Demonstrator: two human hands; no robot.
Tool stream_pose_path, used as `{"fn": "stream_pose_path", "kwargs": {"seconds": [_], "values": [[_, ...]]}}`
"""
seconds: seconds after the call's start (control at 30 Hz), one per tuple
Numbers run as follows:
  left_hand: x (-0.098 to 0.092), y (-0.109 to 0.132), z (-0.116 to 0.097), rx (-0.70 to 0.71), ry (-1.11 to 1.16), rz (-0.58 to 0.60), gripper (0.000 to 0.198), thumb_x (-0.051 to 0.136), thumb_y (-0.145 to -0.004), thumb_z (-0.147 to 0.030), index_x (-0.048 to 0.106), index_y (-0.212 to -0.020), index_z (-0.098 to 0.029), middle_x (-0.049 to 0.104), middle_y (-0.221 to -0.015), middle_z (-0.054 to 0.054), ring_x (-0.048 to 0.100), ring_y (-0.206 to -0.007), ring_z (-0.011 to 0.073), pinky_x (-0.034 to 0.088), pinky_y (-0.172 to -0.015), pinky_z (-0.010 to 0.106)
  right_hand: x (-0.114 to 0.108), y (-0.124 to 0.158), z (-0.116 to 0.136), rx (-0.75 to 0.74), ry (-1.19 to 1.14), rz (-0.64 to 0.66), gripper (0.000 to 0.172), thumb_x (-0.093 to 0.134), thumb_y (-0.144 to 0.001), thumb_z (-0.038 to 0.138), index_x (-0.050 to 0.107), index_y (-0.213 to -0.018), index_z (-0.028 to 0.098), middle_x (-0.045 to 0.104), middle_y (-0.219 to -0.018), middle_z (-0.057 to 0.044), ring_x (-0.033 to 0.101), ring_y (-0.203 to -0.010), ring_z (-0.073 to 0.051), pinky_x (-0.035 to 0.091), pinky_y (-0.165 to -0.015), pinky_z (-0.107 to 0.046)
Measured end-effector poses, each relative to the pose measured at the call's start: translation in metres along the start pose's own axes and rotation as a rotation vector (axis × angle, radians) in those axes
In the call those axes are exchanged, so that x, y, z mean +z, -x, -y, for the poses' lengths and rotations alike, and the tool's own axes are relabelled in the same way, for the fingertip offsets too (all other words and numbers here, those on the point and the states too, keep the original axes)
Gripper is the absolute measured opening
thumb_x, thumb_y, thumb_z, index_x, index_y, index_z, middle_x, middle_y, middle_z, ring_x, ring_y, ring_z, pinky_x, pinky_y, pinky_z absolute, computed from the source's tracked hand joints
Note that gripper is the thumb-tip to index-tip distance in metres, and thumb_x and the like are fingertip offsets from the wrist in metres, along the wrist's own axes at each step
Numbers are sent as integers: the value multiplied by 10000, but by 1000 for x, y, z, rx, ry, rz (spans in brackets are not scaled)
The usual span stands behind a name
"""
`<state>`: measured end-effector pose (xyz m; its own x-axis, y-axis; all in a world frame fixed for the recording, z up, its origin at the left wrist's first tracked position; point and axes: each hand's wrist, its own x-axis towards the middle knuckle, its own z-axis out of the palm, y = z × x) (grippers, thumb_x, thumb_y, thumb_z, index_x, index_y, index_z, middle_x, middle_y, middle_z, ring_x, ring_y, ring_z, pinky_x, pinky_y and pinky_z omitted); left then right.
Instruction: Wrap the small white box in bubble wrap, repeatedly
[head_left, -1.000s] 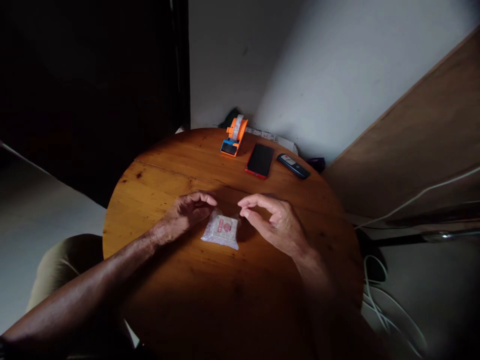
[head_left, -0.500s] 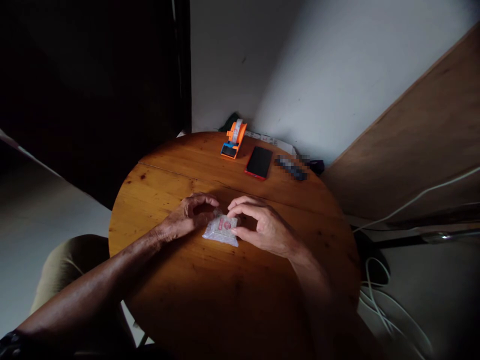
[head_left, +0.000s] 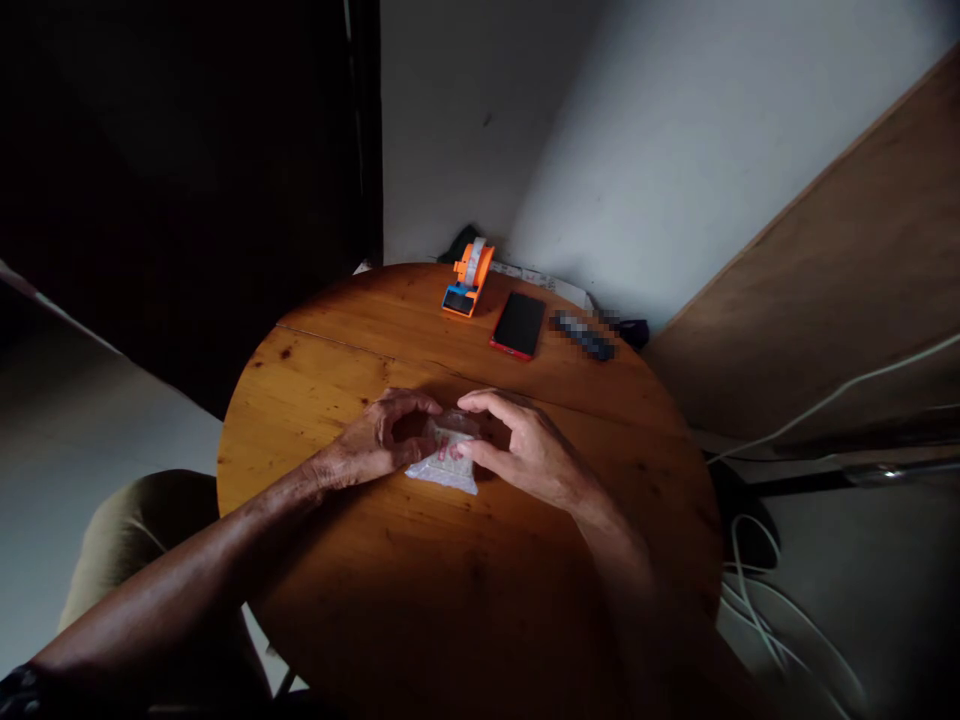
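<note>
A small clear plastic packet (head_left: 444,474) lies on the round wooden table, with pale contents and red print partly covered by my thumbs. It looks like bubble wrap. My left hand (head_left: 379,432) curves around its left side, thumb against the plastic and fingers bent at the far edge. From the right, my right hand (head_left: 525,445) presses its thumb on the printed face, while its index finger reaches to the far edge. The packet's far end stands a little raised between the fingertips.
Toward the back of the wooden table (head_left: 337,360) stands an orange tape dispenser (head_left: 469,277) with a blue part. Beside it lie a red-edged phone (head_left: 517,325) and a blurred dark object (head_left: 582,335). A wall rises behind. White cables (head_left: 757,600) coil on the floor at right.
My right index finger has moved from over the packet's face to its far edge, and the thumb has slid inward onto the print. The packet's far end now shows more raised.
</note>
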<state>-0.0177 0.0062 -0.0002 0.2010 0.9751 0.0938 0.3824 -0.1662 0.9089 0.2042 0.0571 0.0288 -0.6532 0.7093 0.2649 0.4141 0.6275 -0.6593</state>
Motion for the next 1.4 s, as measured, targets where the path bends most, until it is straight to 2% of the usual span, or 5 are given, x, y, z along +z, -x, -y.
{"fn": "stream_pose_path", "kwargs": {"seconds": [0.23, 0.73, 1.03, 1.2, 1.4], "values": [[2, 0, -1, 35, -35, -16, 370, 723, -778, -410, 680, -1096, -224, 641, -1223, 114, 582, -1158, 281, 473, -1012, 445, 3, -3, -25, 248, -43, -107, 148, 647, -822, 278, 681, -930, 183, 746, -882, -65, 695, -793, -184, 538, -673, -303], [10, 3, -6, 129, -115, -7, 317, 764, -752, -359, 678, -1020, -214, 630, -1245, 116, 550, -1206, 290, 437, -1054, 481, 34, -11, -33, 252, -216, -130, 248, 587, -815, 153, 648, -1056, 156, 741, -915, -60, 696, -833, -162, 524, -747, -302], [12, 9, -5, 242, 105, 116, 336, 749, -756, -227, 591, -1052, -222, 386, -1509, 123, 295, -1450, 341, 361, -1132, 504, 24, -13, -40, 200, -317, -436, 199, 615, -818, 254, 683, -998, 199, 734, -905, -46, 680, -827, -182, 532, -769, -321], [8, 12, -5, 103, 371, 162, 446, 747, -799, -340, 563, -1203, -289, 231, -1604, 76, 371, -1403, 335, 370, -1110, 518, 18, -13, -41, 210, -352, -537, 204, 642, -815, 288, 683, -996, 203, 730, -896, -39, 666, -814, -178, 534, -757, -324], [11, 6, -3, -40, 486, 141, 406, 665, -829, -553, 664, -1062, -221, 580, -1330, 98, 555, -1180, 287, 445, -984, 420, 15, -14, -37, 179, -382, -633, 169, 644, -817, 298, 676, -960, 215, 729, -919, -32, 662, -832, -165, 531, -769, -310]]}}
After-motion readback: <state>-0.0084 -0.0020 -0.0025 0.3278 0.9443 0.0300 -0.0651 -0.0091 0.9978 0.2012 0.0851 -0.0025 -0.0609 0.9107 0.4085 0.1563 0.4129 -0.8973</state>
